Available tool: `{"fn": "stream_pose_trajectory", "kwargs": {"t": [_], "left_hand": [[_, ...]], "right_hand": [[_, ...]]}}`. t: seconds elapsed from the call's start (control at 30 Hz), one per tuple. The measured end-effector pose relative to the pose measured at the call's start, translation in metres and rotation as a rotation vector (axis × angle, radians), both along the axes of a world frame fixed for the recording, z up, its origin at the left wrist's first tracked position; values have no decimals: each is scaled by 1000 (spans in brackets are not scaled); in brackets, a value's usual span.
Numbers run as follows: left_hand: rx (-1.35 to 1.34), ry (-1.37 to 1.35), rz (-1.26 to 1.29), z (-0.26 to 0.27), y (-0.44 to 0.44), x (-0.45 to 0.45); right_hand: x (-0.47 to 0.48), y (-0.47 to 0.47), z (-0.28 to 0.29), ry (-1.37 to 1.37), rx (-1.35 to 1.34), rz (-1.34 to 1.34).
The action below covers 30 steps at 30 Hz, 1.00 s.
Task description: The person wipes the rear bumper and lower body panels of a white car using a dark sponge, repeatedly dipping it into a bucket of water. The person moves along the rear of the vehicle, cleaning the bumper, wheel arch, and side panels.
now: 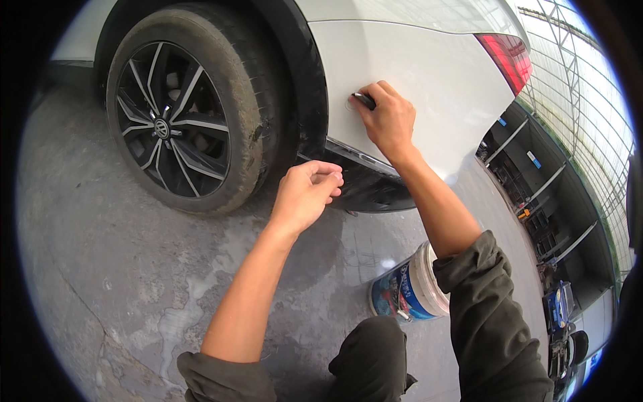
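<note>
My right hand (389, 113) grips a marker pen (364, 100), black and slim, its tip close to the white rear body panel (422, 70) of a Volkswagen car. A small faint circle shows on the panel beside the tip. Lower and to the left, my left hand (311, 186) hovers in front of the black lower bumper trim (366, 186), fingers bent and thumb near the fingertips; whether anything small lies between them is not visible. Left of both hands is the rear wheel (173, 120) with its worn, dirty tyre.
A plastic paint bucket (409, 286) with a coloured label stands on the wet-stained concrete floor (201, 281), beside my knee. The red tail light (507, 60) is at the panel's upper right. Farther right are open workshop bays with shelving and a blue machine (557, 306).
</note>
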<state>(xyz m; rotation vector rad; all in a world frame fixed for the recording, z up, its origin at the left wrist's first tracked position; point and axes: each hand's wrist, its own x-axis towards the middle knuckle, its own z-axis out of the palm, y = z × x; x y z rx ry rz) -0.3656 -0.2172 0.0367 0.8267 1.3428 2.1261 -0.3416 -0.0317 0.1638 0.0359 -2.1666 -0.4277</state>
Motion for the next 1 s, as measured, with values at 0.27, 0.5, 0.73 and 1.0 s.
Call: {"fn": "stream_pose_trajectory", "kwargs": {"t": [0.27,0.5,0.73,1.0], "left_hand": [[9,-9,39,2,-7,-4],[-20,11,11,2,-5,-2],[-34,8,-2,-6,8,-2],[-10,-20,39,-15,5,-13]], "right_hand": [[15,7,6,-172,128,-16],[-1,8,4,-52,305,96],[-7,8,-15,108,140,-3],[2,8,-6,11,18,-8]]}}
